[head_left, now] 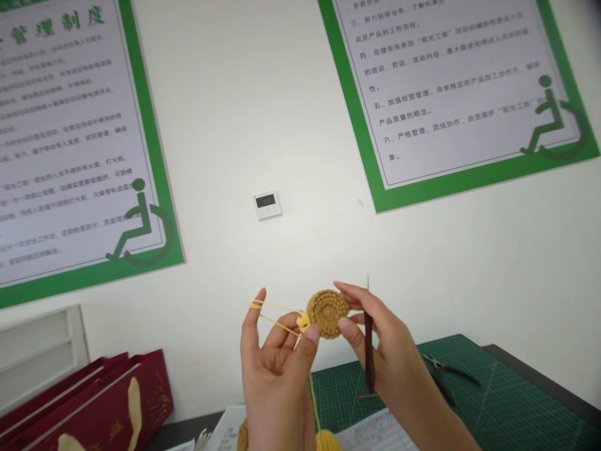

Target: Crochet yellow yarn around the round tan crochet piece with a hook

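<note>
Between both hands is a round brown crocheted disc (327,313), held up in front of the wall. My left hand (284,357) pinches its left edge together with a small yellow crocheted piece (303,322). Yellow yarn (277,307) loops round the raised left index finger and hangs down to a yellow yarn ball (327,441). My right hand (382,344) holds the disc's right edge between thumb and index finger. A crochet hook with a dark handle (369,357) rests upright in that same hand, its thin metal tip pointing up.
Pliers (451,369) lie on a green cutting mat (498,401) at the right. Printed papers (375,432) lie at the bottom. Dark red bags (107,401) stand at the lower left. Green-framed posters (370,181) and a thermostat (268,205) are on the wall.
</note>
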`<action>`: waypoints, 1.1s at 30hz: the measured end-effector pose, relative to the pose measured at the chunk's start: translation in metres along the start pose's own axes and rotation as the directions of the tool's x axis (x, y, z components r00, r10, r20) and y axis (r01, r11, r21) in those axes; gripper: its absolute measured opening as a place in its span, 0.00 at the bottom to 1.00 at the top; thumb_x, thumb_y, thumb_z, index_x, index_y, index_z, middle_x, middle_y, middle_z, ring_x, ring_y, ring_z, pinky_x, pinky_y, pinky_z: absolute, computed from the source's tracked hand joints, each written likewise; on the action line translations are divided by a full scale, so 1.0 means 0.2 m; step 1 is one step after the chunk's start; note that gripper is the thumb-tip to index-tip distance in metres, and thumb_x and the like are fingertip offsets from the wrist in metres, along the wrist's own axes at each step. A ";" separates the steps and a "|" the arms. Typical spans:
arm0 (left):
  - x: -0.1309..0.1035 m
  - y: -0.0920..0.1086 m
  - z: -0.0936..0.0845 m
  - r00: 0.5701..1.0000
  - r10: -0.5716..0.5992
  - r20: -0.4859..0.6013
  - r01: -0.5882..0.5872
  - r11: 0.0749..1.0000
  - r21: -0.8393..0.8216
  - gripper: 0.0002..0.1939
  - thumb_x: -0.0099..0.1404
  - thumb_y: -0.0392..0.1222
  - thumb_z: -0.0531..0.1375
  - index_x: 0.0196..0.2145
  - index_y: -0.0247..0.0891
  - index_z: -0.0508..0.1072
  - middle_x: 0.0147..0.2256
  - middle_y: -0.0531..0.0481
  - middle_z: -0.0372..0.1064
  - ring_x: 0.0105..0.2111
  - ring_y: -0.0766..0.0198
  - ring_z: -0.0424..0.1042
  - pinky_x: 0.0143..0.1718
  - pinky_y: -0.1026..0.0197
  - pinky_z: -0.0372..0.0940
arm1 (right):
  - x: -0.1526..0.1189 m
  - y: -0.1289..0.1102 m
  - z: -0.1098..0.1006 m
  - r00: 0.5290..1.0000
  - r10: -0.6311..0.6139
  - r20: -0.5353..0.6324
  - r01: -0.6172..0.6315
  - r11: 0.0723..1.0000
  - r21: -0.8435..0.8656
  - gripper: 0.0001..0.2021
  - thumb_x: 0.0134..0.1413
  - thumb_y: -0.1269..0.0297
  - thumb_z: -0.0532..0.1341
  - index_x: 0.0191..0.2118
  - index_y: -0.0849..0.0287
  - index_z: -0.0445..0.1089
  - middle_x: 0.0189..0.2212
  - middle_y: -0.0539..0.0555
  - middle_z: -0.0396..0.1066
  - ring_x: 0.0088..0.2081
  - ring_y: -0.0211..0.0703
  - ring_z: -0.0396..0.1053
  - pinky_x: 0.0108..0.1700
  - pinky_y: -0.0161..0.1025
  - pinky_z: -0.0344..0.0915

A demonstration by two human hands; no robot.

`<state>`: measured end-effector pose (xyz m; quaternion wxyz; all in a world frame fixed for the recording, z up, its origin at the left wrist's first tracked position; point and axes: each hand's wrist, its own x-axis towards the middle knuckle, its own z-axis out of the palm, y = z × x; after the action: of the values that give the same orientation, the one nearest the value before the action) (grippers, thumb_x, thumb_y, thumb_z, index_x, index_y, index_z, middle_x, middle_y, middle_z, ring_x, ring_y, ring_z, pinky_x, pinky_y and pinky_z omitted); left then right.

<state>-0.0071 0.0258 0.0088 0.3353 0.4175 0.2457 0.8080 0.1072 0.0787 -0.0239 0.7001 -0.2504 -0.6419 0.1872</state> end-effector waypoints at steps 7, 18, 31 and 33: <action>0.03 0.00 -0.03 0.999 0.044 -0.002 -0.044 0.999 -0.014 0.47 0.54 0.32 0.75 0.67 0.49 0.62 0.35 0.49 0.79 0.40 0.62 0.75 0.45 0.62 0.70 | 0.01 -0.06 0.00 0.933 0.319 0.168 -0.358 0.870 0.338 0.19 0.61 0.45 0.62 0.38 0.58 0.67 0.16 0.39 0.53 0.17 0.29 0.48 0.17 0.29 0.46; 0.07 0.08 -0.12 0.990 0.089 -0.109 -0.099 0.992 -0.083 0.33 0.57 0.32 0.73 0.60 0.43 0.75 0.33 0.50 0.79 0.34 0.68 0.74 0.42 0.68 0.71 | 0.00 -0.02 -0.02 0.901 0.354 0.249 -0.433 0.744 0.509 0.14 0.66 0.53 0.61 0.37 0.59 0.67 0.17 0.39 0.53 0.18 0.27 0.47 0.19 0.29 0.42; 0.06 0.11 -0.13 0.963 0.242 -0.123 -0.252 0.965 -0.074 0.25 0.64 0.30 0.66 0.58 0.44 0.76 0.21 0.58 0.59 0.25 0.70 0.57 0.29 0.72 0.63 | 0.02 -0.02 -0.02 0.896 0.425 0.128 -0.400 0.646 0.650 0.14 0.59 0.55 0.67 0.31 0.59 0.67 0.20 0.40 0.53 0.18 0.26 0.45 0.18 0.27 0.40; 0.08 0.12 -0.17 0.930 0.323 -0.176 -0.335 0.942 -0.041 0.24 0.63 0.30 0.66 0.55 0.47 0.77 0.22 0.59 0.53 0.26 0.69 0.54 0.28 0.73 0.60 | 0.03 -0.02 -0.04 0.898 0.430 0.089 -0.375 0.645 0.666 0.15 0.59 0.55 0.67 0.29 0.58 0.65 0.20 0.39 0.51 0.18 0.25 0.42 0.18 0.27 0.39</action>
<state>-0.0514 0.0176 0.0150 0.1879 0.3715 0.1712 0.8930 0.1149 0.0781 -0.0160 0.7074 -0.1261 -0.4319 0.5451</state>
